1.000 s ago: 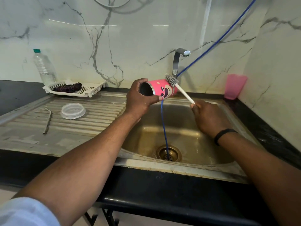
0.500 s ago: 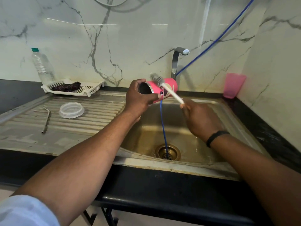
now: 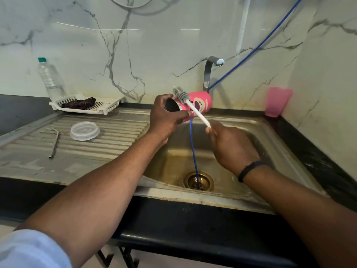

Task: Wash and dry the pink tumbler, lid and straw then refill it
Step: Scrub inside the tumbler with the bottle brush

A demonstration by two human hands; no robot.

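Washing step: left hand grips pink steel-lined tumbler over sink; right hand grips white-handled bottle brush. Next: insert bristles into mouth.

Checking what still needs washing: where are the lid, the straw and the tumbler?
lid (image 3: 84, 130), head view, middle of its clear top.
straw (image 3: 55, 142), head view, mid-length of the metal tube.
tumbler (image 3: 201, 102), head view, pink printed side wall.

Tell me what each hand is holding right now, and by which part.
Left hand grips the pink tumbler at its open rim end. Right hand holds the bottle brush by the lower end of its white handle.
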